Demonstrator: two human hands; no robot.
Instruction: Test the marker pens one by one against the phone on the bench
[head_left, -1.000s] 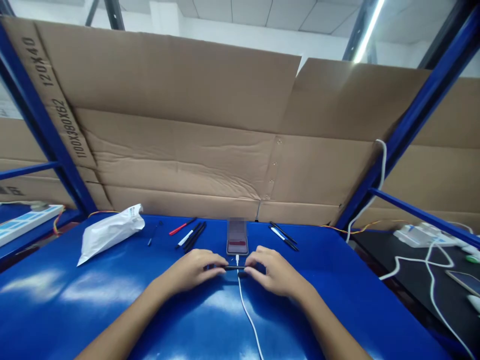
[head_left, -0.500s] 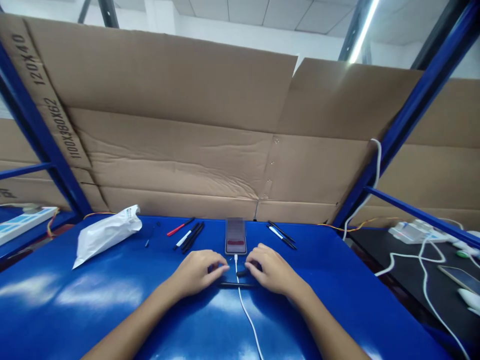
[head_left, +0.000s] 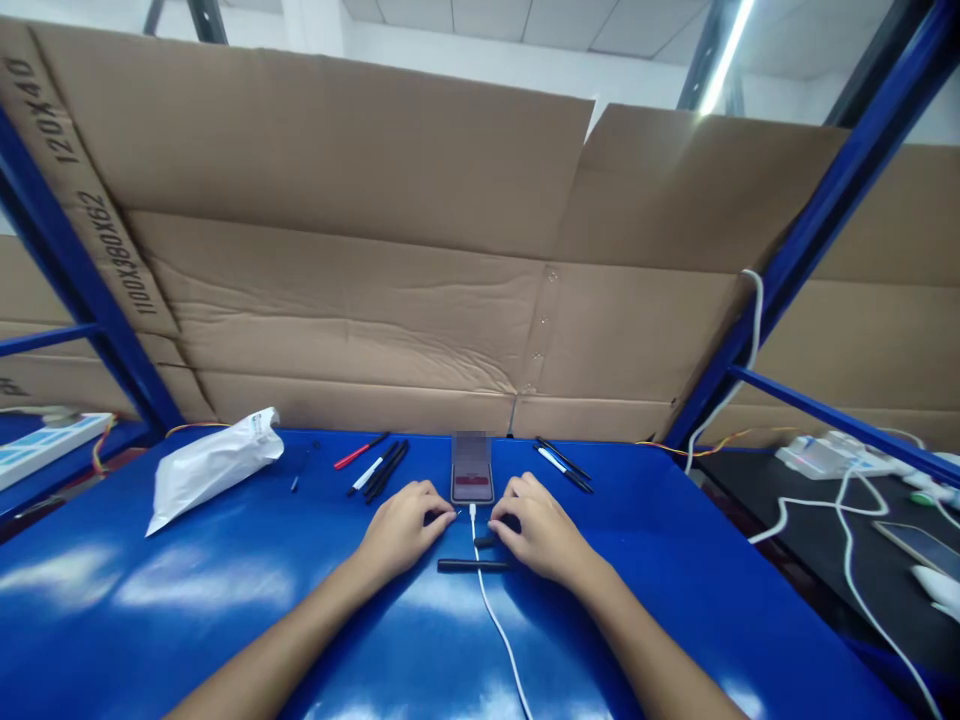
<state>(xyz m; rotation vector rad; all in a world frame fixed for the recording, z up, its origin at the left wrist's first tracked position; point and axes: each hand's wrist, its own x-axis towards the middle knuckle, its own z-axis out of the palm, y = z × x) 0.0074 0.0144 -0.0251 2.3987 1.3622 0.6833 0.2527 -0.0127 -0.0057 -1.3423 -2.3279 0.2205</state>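
My left hand (head_left: 407, 523) rests on the blue table, thumb and fingertips pinched together near a tiny pale piece too small to name. My right hand (head_left: 538, 528) sits opposite, its fingers curled in to the thumb. What lies inside its fingertips is hidden. Just below them is a short black piece (head_left: 484, 542), perhaps a pen cap, partly behind the hand. A longer black pen barrel (head_left: 459, 566) lies crosswise nearer me, by the white cable (head_left: 495, 625). Between and beyond the hands stands a phone (head_left: 472, 484) with the cable plugged into its lower end.
Left of the phone lie several pens (head_left: 381, 472), and a red pen (head_left: 352, 458). More pens (head_left: 559, 465) lie on the right. A white plastic bag (head_left: 214, 468) is at far left, with small dark parts (head_left: 295, 484) beside it. Cardboard (head_left: 360, 310) walls the back.
Both hands have shifted slightly away from me, toward the phone. The long black barrel shows more fully now. The pens and bag keep their places.
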